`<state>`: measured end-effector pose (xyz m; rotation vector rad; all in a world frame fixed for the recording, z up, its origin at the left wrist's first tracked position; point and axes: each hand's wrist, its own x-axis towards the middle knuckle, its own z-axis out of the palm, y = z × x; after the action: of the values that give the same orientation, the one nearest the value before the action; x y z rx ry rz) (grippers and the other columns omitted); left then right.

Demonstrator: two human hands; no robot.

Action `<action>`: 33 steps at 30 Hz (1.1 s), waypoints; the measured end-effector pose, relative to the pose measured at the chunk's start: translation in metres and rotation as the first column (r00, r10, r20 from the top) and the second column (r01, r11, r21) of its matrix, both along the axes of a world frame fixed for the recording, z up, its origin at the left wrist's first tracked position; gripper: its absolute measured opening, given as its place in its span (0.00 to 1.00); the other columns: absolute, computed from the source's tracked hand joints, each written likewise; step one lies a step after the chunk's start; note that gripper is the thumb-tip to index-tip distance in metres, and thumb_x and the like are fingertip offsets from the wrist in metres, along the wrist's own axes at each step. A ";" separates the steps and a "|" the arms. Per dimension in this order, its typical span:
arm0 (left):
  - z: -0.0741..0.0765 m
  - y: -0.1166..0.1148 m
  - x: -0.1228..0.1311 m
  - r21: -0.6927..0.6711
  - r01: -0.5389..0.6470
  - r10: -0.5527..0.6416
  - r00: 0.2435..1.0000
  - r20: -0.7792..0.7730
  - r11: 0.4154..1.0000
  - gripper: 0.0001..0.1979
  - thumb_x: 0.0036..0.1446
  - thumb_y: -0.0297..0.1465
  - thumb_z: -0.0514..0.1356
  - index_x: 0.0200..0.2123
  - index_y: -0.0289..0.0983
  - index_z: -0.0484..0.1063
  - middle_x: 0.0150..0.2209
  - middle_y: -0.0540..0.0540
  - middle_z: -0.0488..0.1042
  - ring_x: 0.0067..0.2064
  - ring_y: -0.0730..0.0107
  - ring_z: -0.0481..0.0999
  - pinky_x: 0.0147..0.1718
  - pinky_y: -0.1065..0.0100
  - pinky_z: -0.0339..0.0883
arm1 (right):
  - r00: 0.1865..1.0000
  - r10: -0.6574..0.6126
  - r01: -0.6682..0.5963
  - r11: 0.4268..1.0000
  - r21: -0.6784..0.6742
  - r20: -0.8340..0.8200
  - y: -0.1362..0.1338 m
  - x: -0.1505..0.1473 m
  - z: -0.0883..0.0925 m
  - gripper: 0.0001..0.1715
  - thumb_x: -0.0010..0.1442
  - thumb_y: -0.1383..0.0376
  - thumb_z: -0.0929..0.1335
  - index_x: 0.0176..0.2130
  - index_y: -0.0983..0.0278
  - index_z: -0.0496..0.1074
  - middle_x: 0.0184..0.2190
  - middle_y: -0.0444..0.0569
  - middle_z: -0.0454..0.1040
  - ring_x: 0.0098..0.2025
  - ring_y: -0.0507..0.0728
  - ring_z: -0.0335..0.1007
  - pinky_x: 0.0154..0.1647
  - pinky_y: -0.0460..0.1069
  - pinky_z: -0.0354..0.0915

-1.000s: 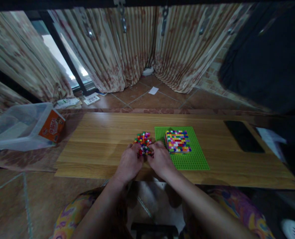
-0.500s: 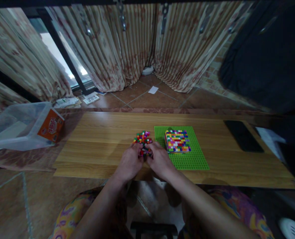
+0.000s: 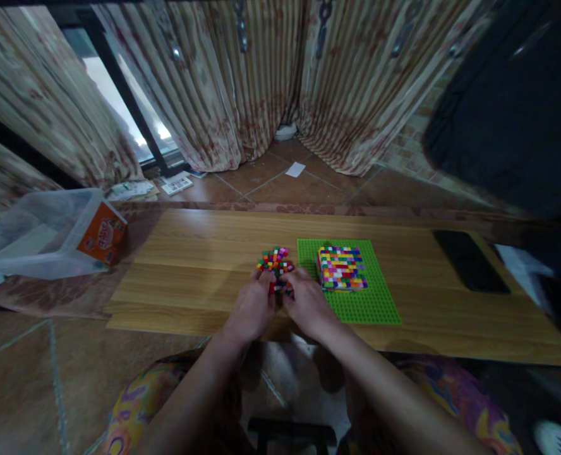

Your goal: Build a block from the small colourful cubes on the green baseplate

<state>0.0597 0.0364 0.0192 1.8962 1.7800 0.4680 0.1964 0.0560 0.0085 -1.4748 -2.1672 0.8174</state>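
Note:
A small heap of multicoloured bricks [image 3: 277,259] lies on the wooden table [image 3: 199,265], left of a green studded baseplate [image 3: 366,309]. On that baseplate stands a block built of many coloured bricks [image 3: 342,268]. My left hand [image 3: 254,303] is at the near left side of the heap, fingers bent inward among the bricks. My right hand [image 3: 307,302] faces it from the right, its fingers also curled at the heap. Both hands have their fingers closed at the bricks; what is between the fingertips is too small to name.
A black phone-like slab [image 3: 470,260] lies at the table's right. To the left, on the floor, is a clear plastic bin [image 3: 48,253] with an orange label. Curtains [image 3: 256,88] hang beyond the table, and papers [image 3: 176,184] lie on the floor.
The view has shifted slightly, so most things appear a little further right. Both hands remain at the heap, with only slight finger movement.

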 end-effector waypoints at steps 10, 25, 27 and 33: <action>-0.004 -0.001 0.004 -0.002 0.032 -0.032 0.995 -0.090 0.999 0.12 0.57 0.22 0.50 0.44 0.36 0.65 0.45 0.40 0.73 0.44 0.61 0.75 0.42 0.65 0.67 | 1.000 0.027 -0.027 1.000 0.015 -0.015 -0.001 -0.002 0.004 0.18 0.53 0.77 0.63 0.42 0.65 0.72 0.42 0.52 0.68 0.47 0.58 0.67 0.52 0.52 0.63; -0.004 -0.001 0.010 -0.023 0.013 -0.016 0.991 -0.135 1.000 0.10 0.58 0.23 0.50 0.43 0.34 0.65 0.45 0.37 0.70 0.46 0.59 0.73 0.45 0.63 0.67 | 0.994 -0.005 0.009 0.999 0.037 -0.107 -0.001 0.002 -0.004 0.19 0.50 0.78 0.65 0.42 0.65 0.73 0.41 0.51 0.70 0.44 0.57 0.68 0.50 0.52 0.65; -0.004 -0.001 0.010 -0.016 0.015 -0.017 0.993 -0.116 1.000 0.10 0.59 0.24 0.49 0.43 0.34 0.64 0.44 0.37 0.70 0.46 0.59 0.73 0.44 0.62 0.67 | 0.991 -0.018 0.024 0.999 0.044 -0.132 0.000 0.002 -0.006 0.19 0.50 0.77 0.65 0.42 0.66 0.73 0.40 0.52 0.70 0.43 0.57 0.69 0.49 0.52 0.66; -0.005 -0.001 0.008 0.003 0.005 -0.005 0.999 0.050 1.000 0.12 0.59 0.24 0.48 0.45 0.35 0.64 0.44 0.38 0.72 0.46 0.60 0.74 0.46 0.61 0.66 | 0.964 -0.077 0.089 0.995 0.034 -0.255 0.001 0.000 -0.013 0.21 0.49 0.78 0.65 0.42 0.66 0.73 0.39 0.51 0.71 0.40 0.56 0.70 0.45 0.52 0.68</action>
<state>0.0682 0.0350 0.0138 1.8741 1.7432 0.5122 0.1967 0.0566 -0.0043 -1.3484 -1.9106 0.8695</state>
